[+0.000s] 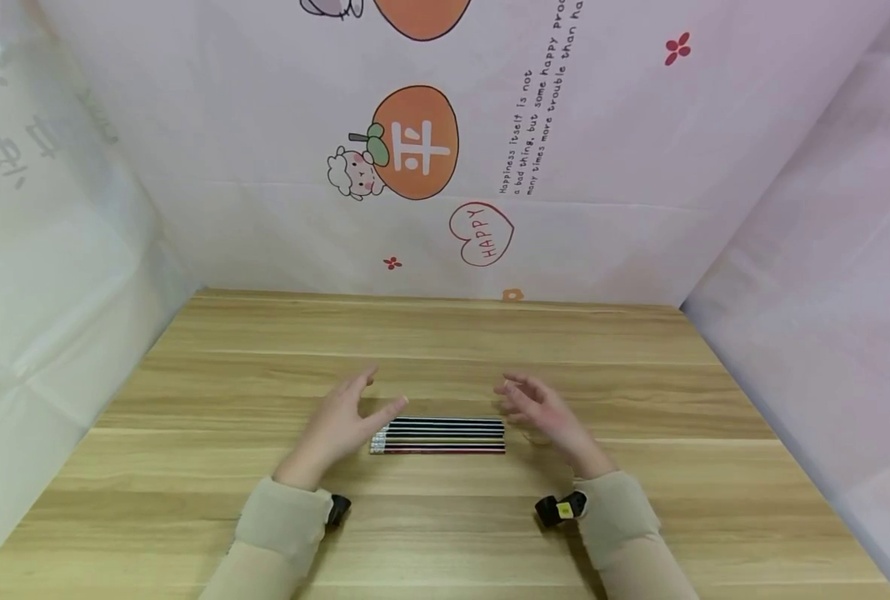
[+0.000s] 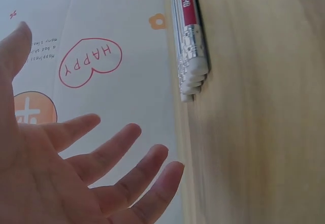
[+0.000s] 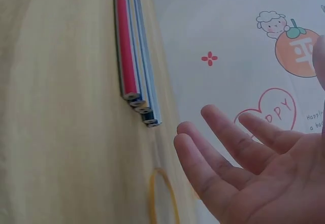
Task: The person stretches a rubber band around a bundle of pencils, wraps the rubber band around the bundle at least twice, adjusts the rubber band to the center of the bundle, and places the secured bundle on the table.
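Observation:
Several striped pencils (image 1: 445, 436) lie side by side in a flat row on the wooden table, one of them red. Their white erasers (image 2: 197, 65) and silver ferrules point left; the opposite ends are flat and unsharpened. My left hand (image 1: 340, 423) hovers by the eraser end, fingers spread and holding nothing. Beyond the unsharpened ends is my right hand (image 1: 553, 415), also empty, its fingers loosely bent. A thin yellow rubber band (image 3: 152, 198) lies on the table near the unsharpened ends, close to the right hand.
White printed cloth (image 1: 602, 250) hangs behind the table and along both sides. Wood-grain tabletop (image 1: 445, 533) extends around the pencils. A dark wrist camera (image 1: 337, 510) sits at the left cuff, and another camera (image 1: 557, 509) at the right cuff.

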The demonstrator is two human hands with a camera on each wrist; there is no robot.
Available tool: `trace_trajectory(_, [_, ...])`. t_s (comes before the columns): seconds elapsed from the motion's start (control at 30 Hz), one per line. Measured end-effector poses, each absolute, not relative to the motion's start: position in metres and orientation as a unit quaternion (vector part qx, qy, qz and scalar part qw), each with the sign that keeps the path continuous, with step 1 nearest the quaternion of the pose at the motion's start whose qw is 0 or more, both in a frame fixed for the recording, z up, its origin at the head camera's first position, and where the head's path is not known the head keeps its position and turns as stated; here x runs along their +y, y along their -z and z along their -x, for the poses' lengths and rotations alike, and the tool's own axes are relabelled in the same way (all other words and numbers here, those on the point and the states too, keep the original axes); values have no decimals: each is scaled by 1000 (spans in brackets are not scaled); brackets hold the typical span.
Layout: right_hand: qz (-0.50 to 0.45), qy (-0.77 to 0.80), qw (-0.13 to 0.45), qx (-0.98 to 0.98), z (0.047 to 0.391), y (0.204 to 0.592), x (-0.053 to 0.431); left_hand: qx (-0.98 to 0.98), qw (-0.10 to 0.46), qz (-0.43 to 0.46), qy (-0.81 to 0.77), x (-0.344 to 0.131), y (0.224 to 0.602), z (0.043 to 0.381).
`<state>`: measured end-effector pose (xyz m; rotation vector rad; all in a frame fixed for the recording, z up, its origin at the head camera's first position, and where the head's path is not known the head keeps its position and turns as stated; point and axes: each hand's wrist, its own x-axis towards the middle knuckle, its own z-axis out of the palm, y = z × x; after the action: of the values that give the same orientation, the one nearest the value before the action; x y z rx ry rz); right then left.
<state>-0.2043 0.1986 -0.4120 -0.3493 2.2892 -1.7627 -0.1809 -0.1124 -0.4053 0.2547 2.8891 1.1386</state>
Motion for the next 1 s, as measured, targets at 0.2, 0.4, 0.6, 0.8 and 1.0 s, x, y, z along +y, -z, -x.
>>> trace_trajectory(0.2, [108, 564, 132, 808, 204, 417, 194, 933, 40, -88, -347, -109, 411, 180])
trace_trajectory(0.4, [116, 516, 142, 837, 201, 420, 192, 936, 44, -104, -333, -108, 415, 182])
trace_trajectory(0.6, [123, 499, 144, 846, 199, 422, 188, 933, 42, -122, -335, -108, 419, 182])
trace_trajectory(0.8, [118, 482, 131, 858, 199, 424, 185, 927, 52, -127, -350, -107, 420, 183])
trace_trajectory(1.0, [134, 448, 118, 876, 199, 424, 183, 928, 58, -127, -344, -106, 422, 183])
